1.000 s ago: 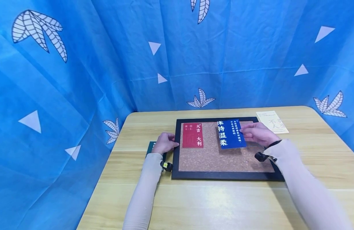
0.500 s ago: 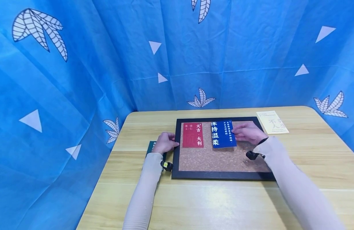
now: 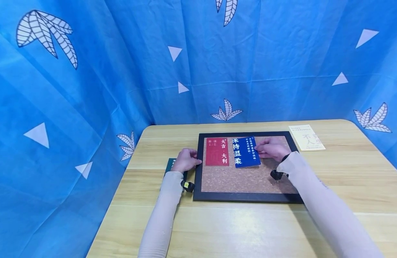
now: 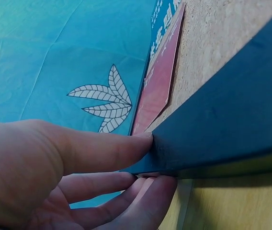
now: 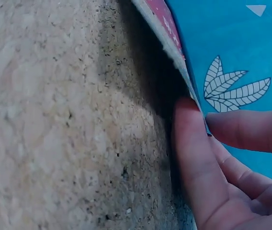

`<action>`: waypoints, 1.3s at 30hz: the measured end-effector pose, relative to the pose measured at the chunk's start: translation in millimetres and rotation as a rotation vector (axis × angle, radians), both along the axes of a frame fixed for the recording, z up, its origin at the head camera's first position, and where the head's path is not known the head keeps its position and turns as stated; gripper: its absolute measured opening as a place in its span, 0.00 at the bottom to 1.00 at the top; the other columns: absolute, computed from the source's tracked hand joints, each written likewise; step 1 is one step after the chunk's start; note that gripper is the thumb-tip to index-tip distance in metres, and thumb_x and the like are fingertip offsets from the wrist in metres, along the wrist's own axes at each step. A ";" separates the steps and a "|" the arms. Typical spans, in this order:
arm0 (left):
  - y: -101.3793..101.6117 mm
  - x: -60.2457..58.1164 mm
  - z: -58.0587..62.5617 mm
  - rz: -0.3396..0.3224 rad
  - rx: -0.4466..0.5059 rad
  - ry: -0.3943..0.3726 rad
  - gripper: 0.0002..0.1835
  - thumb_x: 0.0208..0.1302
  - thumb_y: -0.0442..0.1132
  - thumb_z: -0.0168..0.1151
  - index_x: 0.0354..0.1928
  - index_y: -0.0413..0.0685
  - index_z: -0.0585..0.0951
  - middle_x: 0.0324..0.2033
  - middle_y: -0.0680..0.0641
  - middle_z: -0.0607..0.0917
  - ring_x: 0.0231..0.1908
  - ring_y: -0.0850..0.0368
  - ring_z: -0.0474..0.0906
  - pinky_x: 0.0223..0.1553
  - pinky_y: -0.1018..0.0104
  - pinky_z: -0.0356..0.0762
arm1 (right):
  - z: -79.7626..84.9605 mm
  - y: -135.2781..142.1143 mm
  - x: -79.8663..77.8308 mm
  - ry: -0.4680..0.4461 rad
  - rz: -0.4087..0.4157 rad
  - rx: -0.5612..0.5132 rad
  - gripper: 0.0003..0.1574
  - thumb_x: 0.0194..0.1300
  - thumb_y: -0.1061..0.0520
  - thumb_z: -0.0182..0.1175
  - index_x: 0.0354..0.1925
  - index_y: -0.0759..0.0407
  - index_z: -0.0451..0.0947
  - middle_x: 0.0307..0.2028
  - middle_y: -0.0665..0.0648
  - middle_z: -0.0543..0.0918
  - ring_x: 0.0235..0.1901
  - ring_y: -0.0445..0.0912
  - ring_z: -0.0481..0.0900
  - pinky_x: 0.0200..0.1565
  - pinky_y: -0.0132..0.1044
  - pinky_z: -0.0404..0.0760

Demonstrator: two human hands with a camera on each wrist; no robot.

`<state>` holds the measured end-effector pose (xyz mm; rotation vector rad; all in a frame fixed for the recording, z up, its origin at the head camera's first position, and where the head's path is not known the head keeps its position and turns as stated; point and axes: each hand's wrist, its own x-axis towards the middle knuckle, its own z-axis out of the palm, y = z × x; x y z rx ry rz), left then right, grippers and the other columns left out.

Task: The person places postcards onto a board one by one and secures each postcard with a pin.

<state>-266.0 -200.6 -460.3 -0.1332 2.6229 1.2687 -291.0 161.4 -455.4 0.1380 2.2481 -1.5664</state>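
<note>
A black-framed cork board (image 3: pixel 237 182) lies on the table. My left hand (image 3: pixel 185 160) grips its left edge; in the left wrist view the thumb (image 4: pixel 112 151) is on the frame's face and fingertips (image 4: pixel 157 191) are against its side. Between thumb and fingers, my right hand (image 3: pixel 272 149) pinches the right edge of a blue card (image 3: pixel 247 152) with white characters. The card sits slightly tilted, close over the cork, and its raised edge casts a shadow in the right wrist view. Just left of it, a red card (image 3: pixel 216 152) lies on the board's upper left.
A dark green card (image 3: pixel 169 165) lies on the table, partly hidden under my left hand and wrist. Beyond the board's upper right corner is a cream card (image 3: pixel 308 138). Blue patterned curtain (image 3: pixel 198 64) hangs behind and left of the wooden table (image 3: pixel 243 229).
My right hand has carried the blue card left and lower, from the board's right half to beside the red card. The left hand stays on the frame.
</note>
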 end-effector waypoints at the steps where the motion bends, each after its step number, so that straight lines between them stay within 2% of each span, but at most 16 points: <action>1: 0.0 0.0 0.0 -0.001 0.003 0.000 0.27 0.65 0.33 0.71 0.66 0.38 0.79 0.53 0.40 0.85 0.42 0.53 0.87 0.41 0.64 0.89 | 0.5 -0.3 0.1 0.001 -0.002 0.004 0.21 0.77 0.61 0.57 0.61 0.74 0.72 0.42 0.56 0.86 0.35 0.39 0.85 0.43 0.32 0.89; 8: -1.2 -0.5 -1.5 -0.006 0.016 0.003 0.26 0.65 0.33 0.71 0.65 0.39 0.80 0.52 0.40 0.85 0.41 0.53 0.87 0.42 0.63 0.89 | 0.0 -4.2 -1.8 0.006 -0.019 0.008 0.20 0.76 0.62 0.56 0.60 0.74 0.72 0.40 0.56 0.86 0.32 0.38 0.84 0.42 0.32 0.89; 13: -0.8 -1.4 -2.4 -0.009 0.024 0.007 0.26 0.64 0.33 0.72 0.65 0.38 0.80 0.52 0.40 0.85 0.42 0.53 0.87 0.42 0.62 0.89 | -1.1 -10.5 -3.9 0.021 -0.047 0.082 0.18 0.75 0.61 0.58 0.57 0.73 0.74 0.43 0.61 0.85 0.33 0.40 0.85 0.42 0.34 0.90; 18: -0.8 -1.4 -1.8 -0.010 0.021 0.011 0.26 0.64 0.33 0.72 0.65 0.38 0.80 0.52 0.40 0.85 0.41 0.53 0.87 0.42 0.62 0.89 | -1.2 -16.4 -5.4 0.070 -0.024 0.162 0.15 0.73 0.63 0.59 0.52 0.74 0.79 0.46 0.68 0.87 0.33 0.42 0.87 0.40 0.37 0.90; 27: -1.8 -1.4 -2.1 -0.010 0.028 0.007 0.27 0.63 0.33 0.72 0.65 0.39 0.80 0.51 0.40 0.85 0.40 0.54 0.87 0.40 0.64 0.89 | 0.2 -21.8 -8.0 0.101 -0.010 0.199 0.14 0.72 0.64 0.60 0.49 0.75 0.80 0.36 0.63 0.88 0.28 0.41 0.86 0.35 0.35 0.90; 34: -1.6 -0.1 -1.4 -0.012 0.042 0.006 0.27 0.64 0.32 0.71 0.65 0.38 0.80 0.51 0.40 0.85 0.40 0.54 0.87 0.40 0.64 0.89 | 0.7 -26.2 -6.6 0.152 0.018 0.336 0.11 0.71 0.60 0.62 0.41 0.69 0.84 0.23 0.53 0.84 0.23 0.41 0.81 0.28 0.32 0.85; 39: -0.9 0.7 -1.3 -0.015 0.028 0.015 0.26 0.64 0.33 0.71 0.65 0.38 0.80 0.51 0.40 0.85 0.40 0.54 0.87 0.40 0.64 0.89 | -0.3 -27.6 -8.0 0.194 0.038 0.403 0.11 0.71 0.59 0.62 0.36 0.66 0.85 0.20 0.53 0.83 0.22 0.43 0.80 0.26 0.33 0.78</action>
